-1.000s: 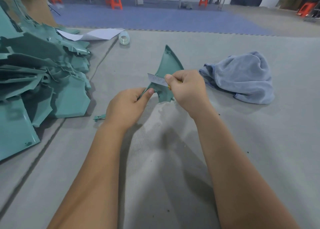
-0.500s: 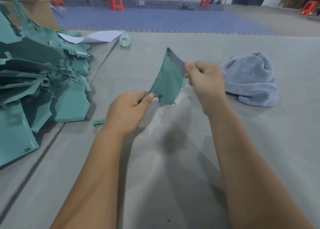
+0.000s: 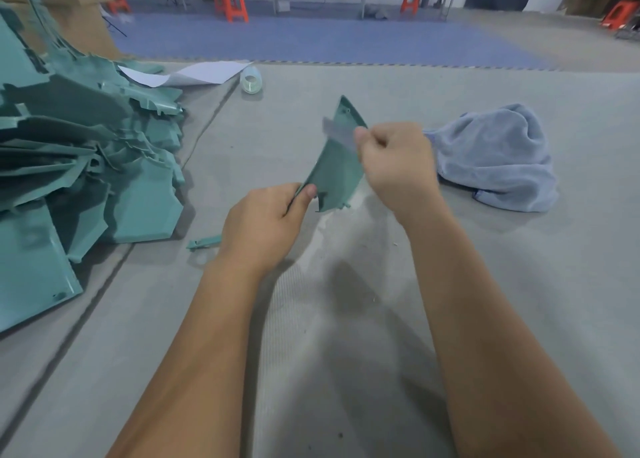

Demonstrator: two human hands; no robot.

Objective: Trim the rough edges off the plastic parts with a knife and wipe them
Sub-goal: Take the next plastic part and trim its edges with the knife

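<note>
The left hand (image 3: 266,225) pinches the lower corner of a teal part (image 3: 334,173) between thumb and curled fingers, holding it upright above the floor (image 3: 346,319) with its point away from the person; the right hand (image 3: 398,166) is curled tight round a knife (image 3: 338,134), its handle hidden in the fist, thumb pressed on the blade; the grey blade lies across the part's upper left edge, blurred; just right of the right hand a blue cloth (image 3: 495,159) sits crumpled on the floor; a small teal offcut (image 3: 205,242) lies just left of the left wrist; a heap of teal parts (image 3: 79,166) fills the left side; beyond it lie a white sheet (image 3: 194,74) and a tape roll (image 3: 251,80); orange stools (image 3: 230,3) stand far back.
</note>
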